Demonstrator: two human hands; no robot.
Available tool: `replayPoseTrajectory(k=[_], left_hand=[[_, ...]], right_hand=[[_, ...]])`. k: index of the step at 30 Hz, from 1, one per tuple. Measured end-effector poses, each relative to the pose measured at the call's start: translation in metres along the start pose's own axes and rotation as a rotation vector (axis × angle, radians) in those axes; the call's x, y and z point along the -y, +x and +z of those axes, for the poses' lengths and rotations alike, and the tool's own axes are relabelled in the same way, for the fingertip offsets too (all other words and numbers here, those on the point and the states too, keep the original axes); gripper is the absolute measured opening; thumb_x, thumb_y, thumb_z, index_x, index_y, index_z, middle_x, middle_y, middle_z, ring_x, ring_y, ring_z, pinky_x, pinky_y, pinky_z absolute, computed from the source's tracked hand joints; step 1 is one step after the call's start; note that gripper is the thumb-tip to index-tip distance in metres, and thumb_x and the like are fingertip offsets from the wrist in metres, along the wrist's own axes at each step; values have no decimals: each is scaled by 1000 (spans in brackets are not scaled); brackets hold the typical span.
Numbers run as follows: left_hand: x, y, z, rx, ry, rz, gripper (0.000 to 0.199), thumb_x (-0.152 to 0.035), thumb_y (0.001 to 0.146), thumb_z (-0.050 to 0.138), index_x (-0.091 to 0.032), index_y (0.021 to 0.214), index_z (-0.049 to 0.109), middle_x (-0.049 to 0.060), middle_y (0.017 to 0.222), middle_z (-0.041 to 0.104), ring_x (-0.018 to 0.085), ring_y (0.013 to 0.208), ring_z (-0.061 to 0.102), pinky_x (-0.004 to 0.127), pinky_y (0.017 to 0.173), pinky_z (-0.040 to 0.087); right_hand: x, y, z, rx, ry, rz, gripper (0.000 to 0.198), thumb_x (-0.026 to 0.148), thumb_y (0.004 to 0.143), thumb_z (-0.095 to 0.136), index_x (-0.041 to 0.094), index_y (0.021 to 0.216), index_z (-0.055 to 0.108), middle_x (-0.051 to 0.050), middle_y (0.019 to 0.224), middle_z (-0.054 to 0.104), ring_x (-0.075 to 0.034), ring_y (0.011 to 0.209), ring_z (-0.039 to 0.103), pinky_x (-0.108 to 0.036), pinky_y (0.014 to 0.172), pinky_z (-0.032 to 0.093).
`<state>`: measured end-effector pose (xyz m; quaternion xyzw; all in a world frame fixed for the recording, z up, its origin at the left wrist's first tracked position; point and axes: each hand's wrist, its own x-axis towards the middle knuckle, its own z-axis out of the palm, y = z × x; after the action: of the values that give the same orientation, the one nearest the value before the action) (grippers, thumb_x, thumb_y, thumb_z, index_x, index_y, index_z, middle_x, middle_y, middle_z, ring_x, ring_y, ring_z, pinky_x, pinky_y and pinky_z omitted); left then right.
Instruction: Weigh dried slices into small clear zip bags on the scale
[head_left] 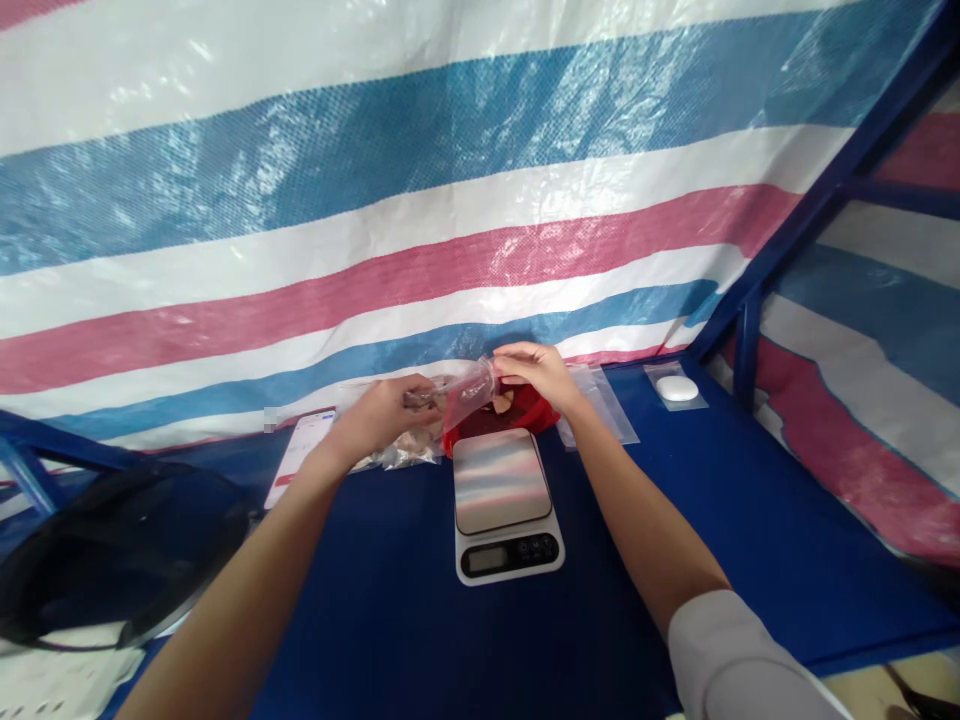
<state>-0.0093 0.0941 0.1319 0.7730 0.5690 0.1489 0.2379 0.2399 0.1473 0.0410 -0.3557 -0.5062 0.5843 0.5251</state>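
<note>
A clear plastic bag (pixel 472 390) is stretched between my two hands, above a red bowl (pixel 454 440). My left hand (pixel 394 410) is closed on the bag's left part, where something brownish shows inside. My right hand (pixel 536 370) pinches the bag's other end between thumb and fingers. Pale brown pieces (pixel 502 402) lie in the bowl below my right hand. Directly in front of the bowl stands a kitchen scale (pixel 502 485) with a shiny plate; its display shows no readable figure. Filled clear bags (pixel 412 447) lie beneath and beside my left hand.
A phone (pixel 304 445) lies left of the filled bags. Flat clear bags (pixel 604 405) are right of the bowl, and a white rounded object (pixel 676 388) rests on another bag. A black item (pixel 127 540) occupies the left side. Striped sheeting (pixel 450 260) rises behind the blue table (pixel 390 610).
</note>
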Motion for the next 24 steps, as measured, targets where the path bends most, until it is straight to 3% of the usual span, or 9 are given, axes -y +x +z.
replayPoseTrajectory(k=[5, 9, 12, 17, 20, 24], left_hand=[[-13, 9, -10, 85, 147, 17, 32, -46, 80, 66, -23, 102, 72, 6, 96, 78, 26, 89, 73, 32, 76, 53], [-9, 18, -9, 128, 225, 37, 34, -47, 82, 64, -24, 106, 72, 7, 100, 79, 26, 91, 73, 33, 78, 53], [-2, 21, -9, 121, 260, 32, 38, -51, 82, 64, -24, 108, 71, 8, 103, 78, 27, 94, 73, 33, 80, 54], [5, 27, -11, 103, 280, 24, 40, -52, 80, 67, -24, 108, 73, 8, 103, 79, 28, 93, 73, 33, 81, 54], [8, 33, -12, 97, 251, 34, 40, -53, 76, 71, -25, 105, 74, 7, 101, 79, 28, 91, 73, 33, 78, 54], [14, 37, -12, 48, 180, 51, 39, -51, 73, 73, -27, 103, 75, 5, 96, 80, 27, 88, 73, 31, 74, 54]], right_hand=[[-1, 1, 4, 17, -108, 6, 34, 42, 77, 78, 20, 102, 77, -4, 95, 76, -17, 80, 70, -30, 74, 61], [-3, 0, 4, 84, -213, -29, 29, 44, 83, 71, 17, 90, 76, -3, 77, 74, -17, 69, 68, -29, 66, 58], [-8, 1, 0, 137, -241, -31, 29, 44, 85, 67, 17, 85, 76, -3, 70, 72, -17, 64, 68, -29, 63, 57], [-21, 5, 1, 103, -361, -75, 22, 39, 81, 72, 18, 81, 78, -4, 72, 72, -17, 65, 66, -29, 65, 55], [-25, 4, 5, 127, -300, -4, 21, 39, 81, 73, 19, 85, 78, -2, 64, 67, -14, 55, 59, -29, 56, 53], [-25, 2, 6, 112, -288, 18, 19, 38, 80, 73, 20, 75, 76, -1, 61, 66, -13, 52, 56, -29, 53, 52]])
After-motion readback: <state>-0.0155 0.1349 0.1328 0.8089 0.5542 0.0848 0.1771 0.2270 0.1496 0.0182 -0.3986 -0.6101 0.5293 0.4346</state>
